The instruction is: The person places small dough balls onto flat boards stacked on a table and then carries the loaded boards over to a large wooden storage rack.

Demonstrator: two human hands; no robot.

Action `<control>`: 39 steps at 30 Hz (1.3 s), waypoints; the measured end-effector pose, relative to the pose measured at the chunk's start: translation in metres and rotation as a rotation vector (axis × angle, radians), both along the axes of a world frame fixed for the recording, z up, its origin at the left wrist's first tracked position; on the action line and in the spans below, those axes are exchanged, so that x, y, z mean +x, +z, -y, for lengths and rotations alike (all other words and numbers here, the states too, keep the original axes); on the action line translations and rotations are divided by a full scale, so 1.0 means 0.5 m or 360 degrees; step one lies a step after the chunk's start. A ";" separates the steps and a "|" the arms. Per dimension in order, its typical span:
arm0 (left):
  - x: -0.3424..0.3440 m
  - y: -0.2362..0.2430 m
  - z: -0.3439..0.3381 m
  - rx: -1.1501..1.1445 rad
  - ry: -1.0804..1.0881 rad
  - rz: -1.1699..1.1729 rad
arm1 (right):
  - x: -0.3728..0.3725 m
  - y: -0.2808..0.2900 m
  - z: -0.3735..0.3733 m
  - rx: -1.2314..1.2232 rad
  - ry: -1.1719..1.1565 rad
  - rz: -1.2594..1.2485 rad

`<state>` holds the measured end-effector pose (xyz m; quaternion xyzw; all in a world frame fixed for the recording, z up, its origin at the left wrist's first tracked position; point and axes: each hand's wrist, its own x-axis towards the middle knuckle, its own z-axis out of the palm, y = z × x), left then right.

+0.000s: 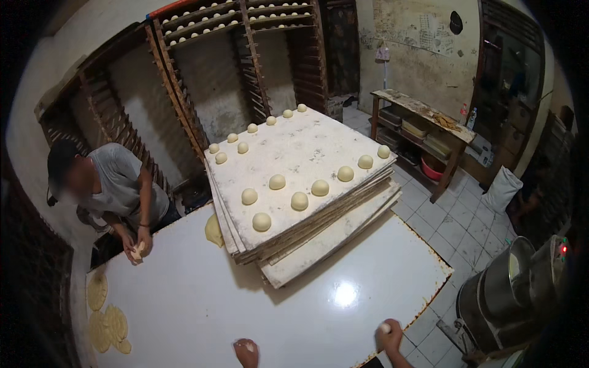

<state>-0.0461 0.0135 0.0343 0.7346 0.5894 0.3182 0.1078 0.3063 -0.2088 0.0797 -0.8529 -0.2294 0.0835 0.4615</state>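
Near the front edge of the white table (184, 294), my left hand (246, 354) is closed with its fingers curled. A pale spot shows at the fingers, too small to make out. Toward the table's right edge, my right hand (394, 337) is closed round a pale dough ball (385, 328). Beyond both hands stands a tall stack of floured boards (319, 144). Several round dough balls (299, 201) sit spaced along the top board's near and far sides, with its middle bare.
At the left, a co-worker (126, 178) handles a dough piece (138, 251). Flattened dough (110, 328) lies at the table's left end; a dough lump (213, 232) sits beside the boards. Racks (245, 67) stand behind, a wooden bench (423, 116) and a metal mixer (500, 294) at right.
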 end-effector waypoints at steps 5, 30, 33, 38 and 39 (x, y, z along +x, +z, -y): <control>0.135 0.026 0.007 -0.0075 0.0397 0.0110 | 0.274 0.146 -0.186 0.1266 -0.0224 -0.1676; 0.798 0.682 -0.607 0.0017 -0.1396 -0.0524 | 0.666 0.420 -0.342 0.0851 0.0574 -0.0052; 0.667 0.765 -0.507 0.0320 -0.1159 0.0159 | 0.634 0.349 -0.206 0.0669 0.0201 -0.0205; 0.347 0.628 -0.239 0.0038 -0.0620 0.1180 | 0.509 0.215 -0.144 0.0345 0.0445 -0.0524; 0.317 0.570 -0.184 -0.0185 -0.0495 0.1441 | 0.448 0.235 -0.169 0.0206 0.0534 -0.0593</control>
